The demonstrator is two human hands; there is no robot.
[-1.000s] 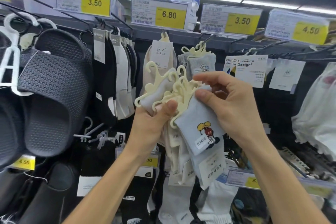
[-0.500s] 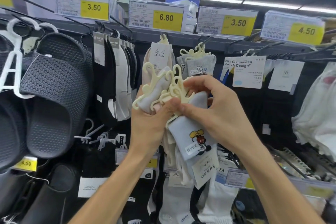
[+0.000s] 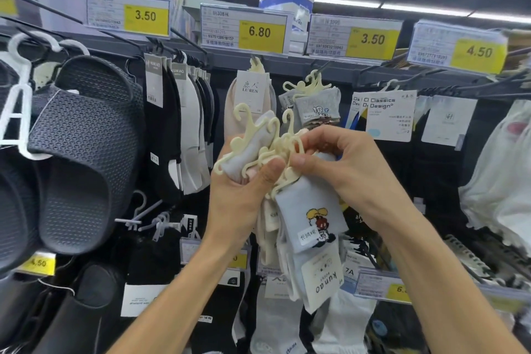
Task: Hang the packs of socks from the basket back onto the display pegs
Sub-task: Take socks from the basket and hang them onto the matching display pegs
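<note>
Both hands clamp one bundle of sock packs (image 3: 311, 218) at chest height before the pegs: left hand (image 3: 244, 195) grips it, right hand (image 3: 353, 169) pinches the tangled cream hooks (image 3: 275, 146). Risk: hooks snag, packs drop. Card reads "kunao"; price tag (image 3: 260, 31) above reads 6.80.

Price tags (image 3: 260, 31) read 3.50, 6.80, 3.50, 4.50 — sock pack (image 3: 313, 227) says "kunao".

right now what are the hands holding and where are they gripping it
The left hand clutches a bundle of sock packs just below their cream hangers; the right hand pinches at the hangers.
</note>
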